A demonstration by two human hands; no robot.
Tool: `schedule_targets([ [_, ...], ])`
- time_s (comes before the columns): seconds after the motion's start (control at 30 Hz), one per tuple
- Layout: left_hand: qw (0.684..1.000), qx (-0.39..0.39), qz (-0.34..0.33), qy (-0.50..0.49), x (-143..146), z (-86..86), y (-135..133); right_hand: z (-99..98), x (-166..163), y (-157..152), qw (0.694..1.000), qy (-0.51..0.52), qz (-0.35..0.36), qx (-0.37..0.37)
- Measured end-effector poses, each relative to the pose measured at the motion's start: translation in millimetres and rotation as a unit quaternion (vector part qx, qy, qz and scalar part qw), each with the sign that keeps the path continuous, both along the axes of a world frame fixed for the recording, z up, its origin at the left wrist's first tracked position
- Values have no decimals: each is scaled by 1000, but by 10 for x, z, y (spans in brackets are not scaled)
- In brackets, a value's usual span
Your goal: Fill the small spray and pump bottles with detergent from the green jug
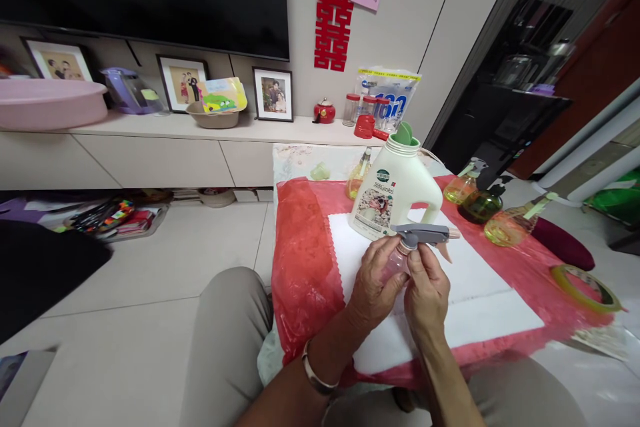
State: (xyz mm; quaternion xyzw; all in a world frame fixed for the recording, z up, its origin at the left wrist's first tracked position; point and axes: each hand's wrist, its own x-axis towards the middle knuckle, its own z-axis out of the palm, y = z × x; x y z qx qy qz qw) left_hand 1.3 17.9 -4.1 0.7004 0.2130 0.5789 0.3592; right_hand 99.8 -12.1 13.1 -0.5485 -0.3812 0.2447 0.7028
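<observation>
Above the white sheet (480, 320), a small pinkish clear spray bottle (394, 263) is held in both hands. My left hand (373, 283) is wrapped around the bottle's body. The fingers of my right hand (427, 287) pinch at its neck, just under the grey spray head (425, 234) with its pink trigger. The head sits on the bottle's neck; whether it is screwed tight I cannot tell. Right behind my hands stands a large pale-green jug (395, 180) with a handle and a green piece in its mouth.
Spray bottles with yellow liquid (505, 228) and a dark green bottle (481, 203) stand on the red plastic sheet (305, 260). A tape roll (586, 288) lies at the right edge. Behind, a ledge (305, 128) holds frames, jars and a red teapot (325, 111).
</observation>
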Motion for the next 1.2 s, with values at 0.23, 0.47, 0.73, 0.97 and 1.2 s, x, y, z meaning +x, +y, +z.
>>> schedule_targets([
  [0.23,1000,-20,-10,3,-17,38,2,29,-105,8,998,8,-51,28],
  [0.47,1000,-10,-17,-12,-25,32,13,-8,57,3,1000,9,16,15],
  [0.73,1000,-11,-19,-6,-27,24,9,-111,284,65,998,9,63,15],
  [0.97,1000,-21,-19,-13,-25,29,16,-31,305,93,996,12,92,18],
  [1.2,999,-28,-29,-28,-20,45,11,20,433,127,984,15,178,3],
])
